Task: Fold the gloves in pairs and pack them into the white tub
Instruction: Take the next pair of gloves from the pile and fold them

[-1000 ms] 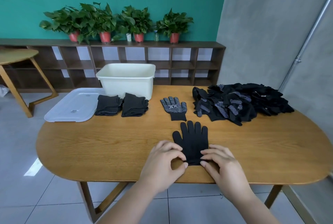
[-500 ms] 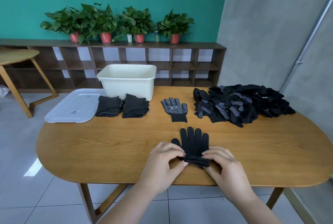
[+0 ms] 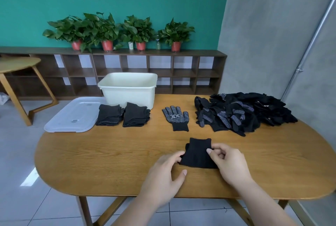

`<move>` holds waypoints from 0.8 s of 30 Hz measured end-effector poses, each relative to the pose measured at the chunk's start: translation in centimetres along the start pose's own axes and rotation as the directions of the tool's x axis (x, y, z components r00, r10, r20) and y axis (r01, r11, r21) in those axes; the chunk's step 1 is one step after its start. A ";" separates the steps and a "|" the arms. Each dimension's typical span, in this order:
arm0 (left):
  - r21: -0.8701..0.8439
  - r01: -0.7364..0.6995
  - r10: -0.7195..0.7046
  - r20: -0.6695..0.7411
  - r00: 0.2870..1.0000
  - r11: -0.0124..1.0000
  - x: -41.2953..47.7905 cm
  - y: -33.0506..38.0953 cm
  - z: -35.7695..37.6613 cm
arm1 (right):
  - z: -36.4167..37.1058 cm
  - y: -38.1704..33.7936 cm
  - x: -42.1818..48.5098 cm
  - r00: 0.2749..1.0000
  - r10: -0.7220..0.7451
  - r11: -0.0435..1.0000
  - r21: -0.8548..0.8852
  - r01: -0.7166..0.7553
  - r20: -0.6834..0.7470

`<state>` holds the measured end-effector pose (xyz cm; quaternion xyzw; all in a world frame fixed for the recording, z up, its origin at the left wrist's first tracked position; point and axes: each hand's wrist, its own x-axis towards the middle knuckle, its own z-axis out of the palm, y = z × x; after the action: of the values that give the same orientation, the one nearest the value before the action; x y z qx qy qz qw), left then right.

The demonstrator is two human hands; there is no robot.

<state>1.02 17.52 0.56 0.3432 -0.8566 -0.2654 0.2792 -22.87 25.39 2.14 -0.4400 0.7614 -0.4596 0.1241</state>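
Two hands grip the folded glove (image 3: pixel 197 155) near the front edge of the bench (image 3: pixel 109 153), the left hand (image 3: pixel 163 176) with fingers (image 3: pixel 176 155) curled on its left side, the right hand (image 3: pixel 229 165) pinching its right, well apart from the white tub (image 3: pixel 129 91).

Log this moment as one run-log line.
step: folding | left hand: holds edge of folded glove | right hand: pinches folded glove | folded stacks: two, by white tub

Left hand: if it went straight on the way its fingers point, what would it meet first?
The folded black glove; the left hand seems to touch its left edge.
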 end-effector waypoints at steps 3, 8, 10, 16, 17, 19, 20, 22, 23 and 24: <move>0.084 -0.048 0.046 0.033 0.998 0.995 0.2 0.0 0.0 | 1.3 1.3 0.0 0.997 -0.035 0.988 -0.150 0.025 -0.065; 0.238 -0.123 0.105 0.088 0.991 0.963 0.6 0.0 0.2 | 2.3 1.4 -1.1 0.953 -0.212 0.853 -0.516 0.073 -0.215; 0.268 -0.136 0.111 0.107 0.988 0.954 0.5 0.2 0.2 | 2.5 1.0 -1.4 0.937 -0.301 0.810 -0.566 0.154 -0.176; 0.361 -0.272 0.167 0.296 0.940 0.892 0.1 1.3 -0.4 | 3.1 1.0 -0.8 0.955 -0.055 0.718 -0.653 0.242 0.293; 0.371 -0.286 0.165 0.324 0.932 0.883 0.1 1.3 -0.4 | 3.0 0.8 -0.7 0.952 -0.032 0.723 -0.651 0.233 0.305; 0.391 -0.298 0.165 0.338 0.926 0.871 0.2 1.2 -0.1 | 2.8 0.7 -0.8 0.959 -0.054 0.751 -0.621 0.224 0.280; 0.402 -0.299 0.168 0.331 0.929 0.865 0.2 1.2 0.0 | 2.6 0.7 -0.9 0.965 -0.081 0.781 -0.586 0.217 0.249; 0.424 -0.296 0.174 0.302 0.937 0.856 0.2 1.0 0.1 | 2.3 0.9 -1.2 0.972 -0.149 0.841 -0.493 0.222 0.184; 0.433 -0.287 0.171 0.286 0.943 0.854 0.2 1.1 0.1 | 2.2 1.0 -1.2 0.970 -0.181 0.856 -0.460 0.238 0.165; 0.443 -0.274 0.164 0.270 0.949 0.854 0.2 1.1 0.1 | 2.2 1.1 -1.3 0.965 -0.209 0.856 -0.448 0.259 0.160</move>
<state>0.39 18.06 1.26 0.2688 -0.9547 -0.0503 0.1173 -21.41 25.33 -0.29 -0.5698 0.7823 -0.2518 -0.0017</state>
